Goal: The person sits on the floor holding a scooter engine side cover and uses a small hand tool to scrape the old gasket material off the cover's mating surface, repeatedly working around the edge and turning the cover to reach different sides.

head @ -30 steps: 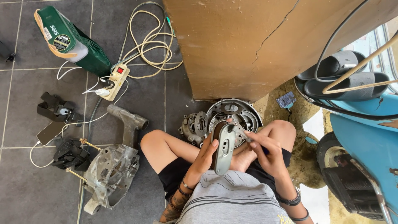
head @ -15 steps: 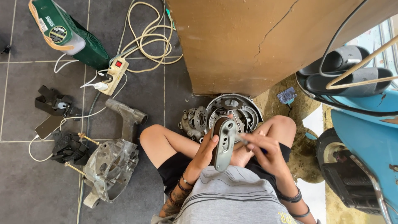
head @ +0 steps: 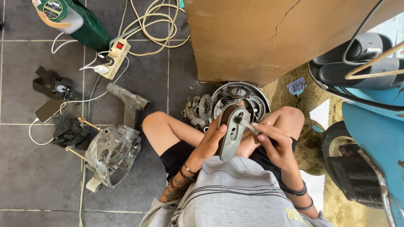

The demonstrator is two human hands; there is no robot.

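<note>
I sit cross-legged on a tiled floor. My left hand (head: pixel 211 141) grips a long grey metal engine part (head: pixel 232 135), held upright over my lap. My right hand (head: pixel 269 142) pinches a thin metal tool (head: pixel 249 126) whose tip touches the upper end of that part. Just past my knees lie a round engine cover (head: pixel 246 97) and a smaller gear housing (head: pixel 198 109).
A grey engine casing (head: pixel 111 153) and a metal arm (head: pixel 129 102) lie to my left. Further left are black gloves (head: pixel 69 132), a phone (head: pixel 48 110) on a charger, a power strip (head: pixel 113 59), coiled cable and a green machine (head: pixel 73 19). A brown cardboard sheet (head: pixel 269 38) stands ahead; a blue scooter (head: pixel 370 113) is at right.
The view has shifted slightly. My hands keep the grey part and tool in nearly the same pose, with the tool tip still at the part's upper end.
</note>
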